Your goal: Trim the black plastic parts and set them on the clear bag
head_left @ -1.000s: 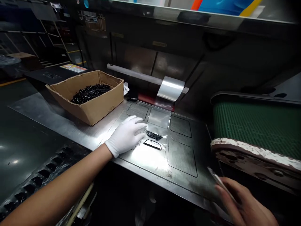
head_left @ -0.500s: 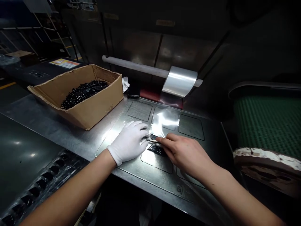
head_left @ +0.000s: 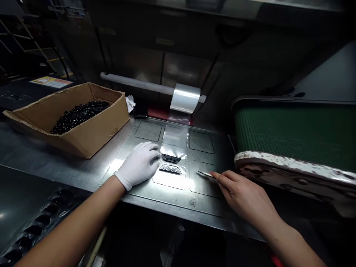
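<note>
My left hand (head_left: 138,165), in a white glove, lies flat on the metal work plate (head_left: 178,193) and presses on the clear film (head_left: 174,148) beside two small black plastic parts (head_left: 170,164). The parts lie one behind the other under the film, just right of my gloved fingers. My bare right hand (head_left: 244,194) holds a thin blade-like tool (head_left: 204,173) between its fingertips, its tip pointing left, about a hand's width right of the parts.
A cardboard box (head_left: 83,129) with several black parts stands at the left. A film roll (head_left: 185,98) hangs on a bar behind the plate. A green conveyor belt (head_left: 294,133) runs at the right. A black tray (head_left: 30,230) sits at lower left.
My right hand came in to the parts with the tool, then drew back to the right. The film now lies flat over both parts. My left hand stayed pressed down.
</note>
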Demonstrator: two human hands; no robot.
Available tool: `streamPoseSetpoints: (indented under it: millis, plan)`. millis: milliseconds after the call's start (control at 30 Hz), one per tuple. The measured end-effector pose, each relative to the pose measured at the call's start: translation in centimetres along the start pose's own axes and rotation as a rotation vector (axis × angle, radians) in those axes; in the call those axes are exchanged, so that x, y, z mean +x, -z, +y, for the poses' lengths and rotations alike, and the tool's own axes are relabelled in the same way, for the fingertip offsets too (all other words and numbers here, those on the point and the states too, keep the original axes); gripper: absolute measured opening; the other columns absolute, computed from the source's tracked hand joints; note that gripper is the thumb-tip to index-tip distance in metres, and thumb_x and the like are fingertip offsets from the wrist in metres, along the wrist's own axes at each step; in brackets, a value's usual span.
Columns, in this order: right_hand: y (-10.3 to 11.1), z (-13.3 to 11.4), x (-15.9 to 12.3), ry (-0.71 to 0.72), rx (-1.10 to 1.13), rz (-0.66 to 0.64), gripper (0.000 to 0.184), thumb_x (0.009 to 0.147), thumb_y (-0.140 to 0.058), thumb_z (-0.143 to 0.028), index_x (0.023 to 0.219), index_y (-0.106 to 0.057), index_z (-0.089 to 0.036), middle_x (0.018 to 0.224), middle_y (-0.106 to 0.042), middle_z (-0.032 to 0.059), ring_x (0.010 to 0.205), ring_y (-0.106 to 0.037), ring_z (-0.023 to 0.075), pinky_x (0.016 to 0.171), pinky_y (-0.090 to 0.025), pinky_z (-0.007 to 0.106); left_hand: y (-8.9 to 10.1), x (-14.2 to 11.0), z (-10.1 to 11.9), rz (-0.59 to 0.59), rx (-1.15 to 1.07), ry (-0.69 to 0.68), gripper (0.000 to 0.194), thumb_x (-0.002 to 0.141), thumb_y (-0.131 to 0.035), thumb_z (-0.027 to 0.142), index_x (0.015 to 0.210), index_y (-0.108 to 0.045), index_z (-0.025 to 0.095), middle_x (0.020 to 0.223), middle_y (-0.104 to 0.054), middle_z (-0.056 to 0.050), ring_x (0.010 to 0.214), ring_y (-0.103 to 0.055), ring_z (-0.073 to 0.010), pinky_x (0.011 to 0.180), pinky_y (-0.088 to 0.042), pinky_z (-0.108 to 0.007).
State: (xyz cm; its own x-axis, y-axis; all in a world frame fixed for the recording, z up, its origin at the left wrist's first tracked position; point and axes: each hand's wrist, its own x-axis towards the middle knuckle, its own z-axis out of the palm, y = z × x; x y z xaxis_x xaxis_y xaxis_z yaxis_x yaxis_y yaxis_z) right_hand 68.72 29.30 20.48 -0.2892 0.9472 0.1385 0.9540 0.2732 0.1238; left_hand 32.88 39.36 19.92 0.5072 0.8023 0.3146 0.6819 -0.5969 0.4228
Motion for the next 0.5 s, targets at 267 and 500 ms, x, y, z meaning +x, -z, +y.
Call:
streamPoseSetpoints:
  millis: [267, 500]
  plan:
    - [-3.6, -2.5, -2.7, -0.199, 0.24, 0.256, 0.041, 0.104, -0.049, -0.023, 0.14, -0.067, -0.017, 0.128, -0.07, 0.0144, 0.113, -0.064, 0.0322, 0.099, -0.057, 0.05, -0.4, 0.5, 4.4, -0.153, 0.183, -0.25, 0.02, 0.096, -0.061, 0.016, 0.104, -0.078, 0.022, 0.097, -0.076, -0.007, 0.095, -0.068, -0.026, 0.09, -0.052, -0.041]
    - [-3.7, -2.7, -3.2, -0.323, 0.598, 0.463, 0.035, 0.104, -0.051, -0.033, 0.126, -0.073, -0.015, 0.121, -0.071, 0.0161, 0.115, -0.06, 0.0339, 0.108, -0.048, 0.057, -1.3, -0.5, 6.4, -0.023, 0.223, -0.174, 0.018, 0.09, -0.06, 0.008, 0.079, -0.073, 0.015, 0.08, -0.072, -0.011, 0.082, -0.068, -0.0269, 0.085, -0.056, -0.044]
